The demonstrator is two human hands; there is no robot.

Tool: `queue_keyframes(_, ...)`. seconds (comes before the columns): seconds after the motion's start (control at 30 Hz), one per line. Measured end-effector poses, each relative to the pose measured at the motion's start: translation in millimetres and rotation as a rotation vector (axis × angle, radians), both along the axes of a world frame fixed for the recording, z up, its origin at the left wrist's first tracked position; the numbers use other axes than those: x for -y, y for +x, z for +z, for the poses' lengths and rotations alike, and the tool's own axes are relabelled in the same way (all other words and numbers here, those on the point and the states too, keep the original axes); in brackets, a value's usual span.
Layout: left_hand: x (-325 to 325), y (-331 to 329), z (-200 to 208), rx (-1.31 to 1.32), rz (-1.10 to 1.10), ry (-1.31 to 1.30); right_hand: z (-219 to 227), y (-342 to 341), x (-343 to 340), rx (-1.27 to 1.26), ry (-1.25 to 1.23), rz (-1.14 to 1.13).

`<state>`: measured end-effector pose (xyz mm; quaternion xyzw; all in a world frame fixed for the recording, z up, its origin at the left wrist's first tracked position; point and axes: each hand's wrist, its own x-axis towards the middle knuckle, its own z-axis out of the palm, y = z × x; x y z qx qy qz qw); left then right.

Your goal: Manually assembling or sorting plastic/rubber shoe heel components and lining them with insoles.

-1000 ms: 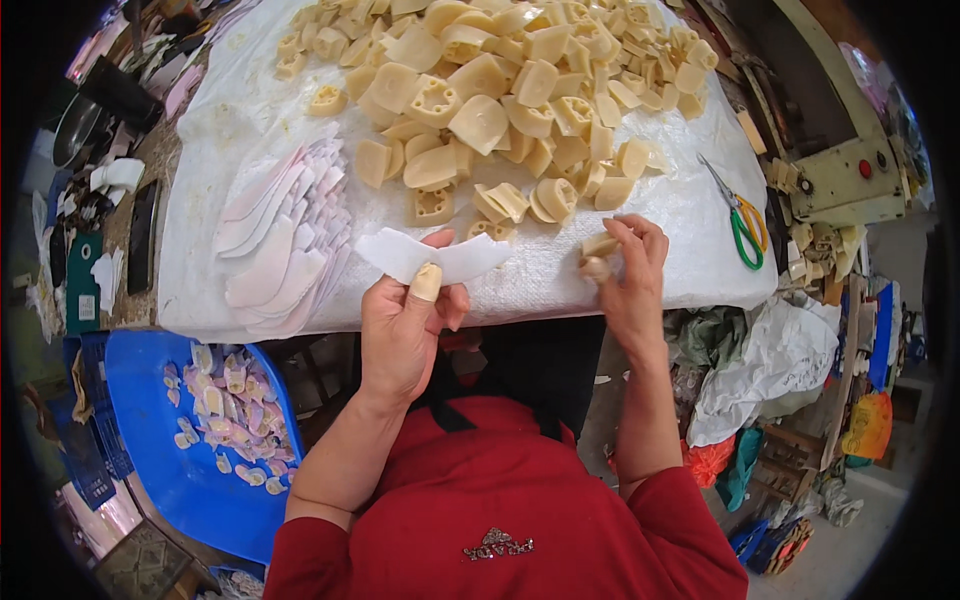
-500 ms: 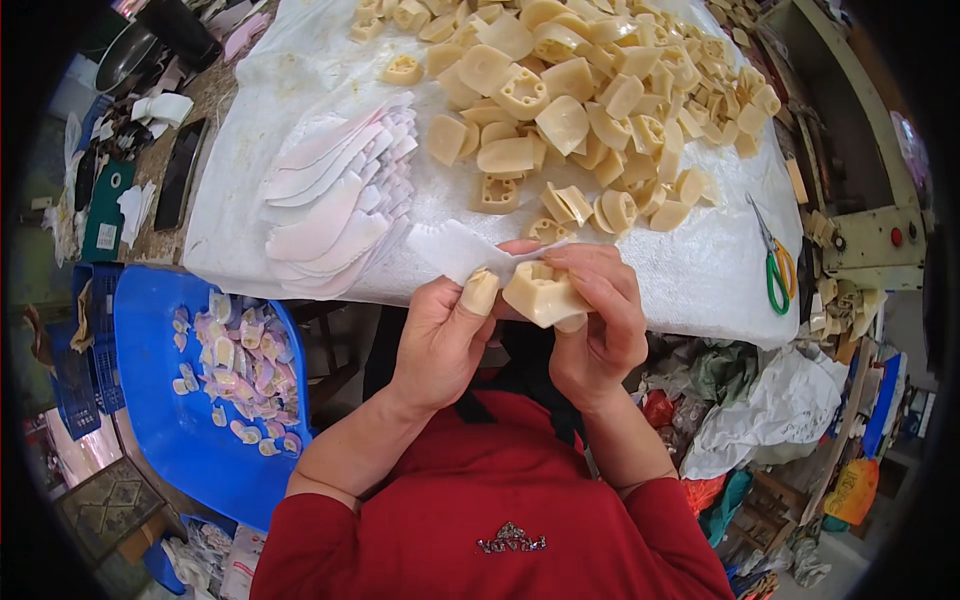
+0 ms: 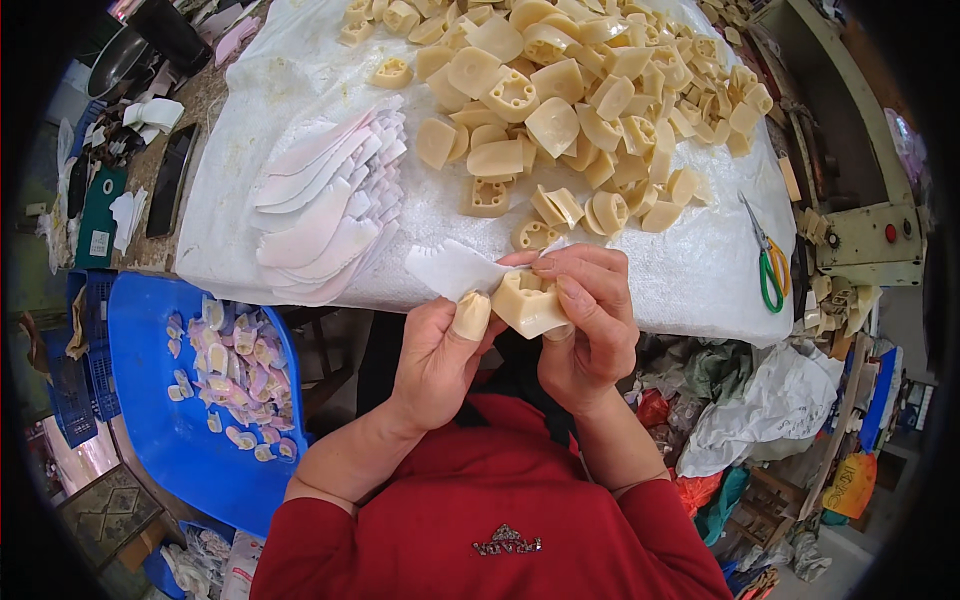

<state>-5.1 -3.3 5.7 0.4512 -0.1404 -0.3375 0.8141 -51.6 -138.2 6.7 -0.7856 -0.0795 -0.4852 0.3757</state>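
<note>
White woven sheet covers worktable; beige molded pieces heap top centre. Frame centre: left hand pinches notched white strip, right hand grips beige hollow block beside it. Best: keep strip flat, block steady.

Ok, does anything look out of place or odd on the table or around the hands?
Nothing looks spilled or clearly damaged. One beige piece lies slightly apart from the left side of the heap, a minor stray. Between the left hand and right hand, a beige block and white strip show nothing odd, though partly covered.
</note>
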Motion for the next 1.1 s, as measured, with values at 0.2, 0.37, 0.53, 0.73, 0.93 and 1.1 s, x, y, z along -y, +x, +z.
queue_keyframes(0.2, -12.2, 8.1, -4.7, 0.209, -0.102, 0.122, -0.2, 3.3, 2.3, 0.013, -0.132, -0.051)
queue_keyframes(0.37, -8.6, 12.5, 7.5, 0.357, -0.033, 0.129, -2.0, 5.0, 7.7, -0.016, -0.244, -0.159)
queue_keyframes(0.53, -13.7, 21.3, 16.8, 0.531, 0.208, 0.219, 10.1, -3.7, 8.1, -0.095, -0.333, -0.164)
queue_keyframes(0.73, -11.0, 15.0, 16.6, 0.390, 0.171, 0.298, 31.5, -6.6, 4.7, -0.395, -0.475, -0.198)
queue_keyframes(0.93, -4.6, 10.6, 2.6, 0.796, 0.239, 0.382, 31.3, -7.0, 8.8, -0.505, -0.514, -0.159)
queue_keyframes(1.1, -0.7, 6.6, 5.6, 0.990, 0.256, 0.466, 11.2, -3.0, 16.3, -0.487, -0.368, -0.126)
